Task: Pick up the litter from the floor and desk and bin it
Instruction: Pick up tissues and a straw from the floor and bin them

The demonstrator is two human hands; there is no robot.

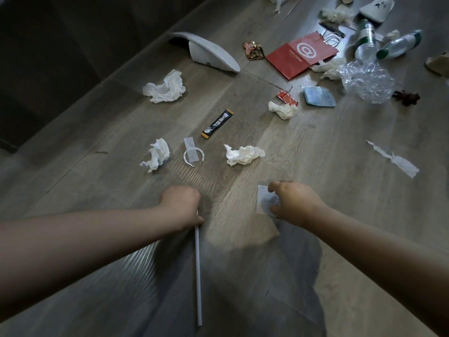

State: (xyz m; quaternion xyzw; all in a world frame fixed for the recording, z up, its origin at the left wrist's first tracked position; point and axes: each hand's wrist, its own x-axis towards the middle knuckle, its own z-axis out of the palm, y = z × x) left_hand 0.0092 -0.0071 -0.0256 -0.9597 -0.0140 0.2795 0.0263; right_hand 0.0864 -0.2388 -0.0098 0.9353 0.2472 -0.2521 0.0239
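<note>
Litter lies scattered over a grey wooden floor (315,147). My left hand (181,206) grips the top end of a long white straw (198,276) that points down toward me. My right hand (295,203) pinches a small white paper scrap (263,199) low over the floor. Just beyond my hands lie crumpled tissues (156,154) (243,154), a white plastic ring with a clear strip (192,153) and a black sachet (217,123). Another tissue (165,87) lies further left.
At the far right lie a red paper bag (295,57), two plastic bottles (364,41) (398,45), crumpled clear plastic (366,81), a blue packet (318,96) and a torn paper strip (394,160). White slippers (209,53) (375,7) rest on the floor. Dark furniture (48,57) borders the left.
</note>
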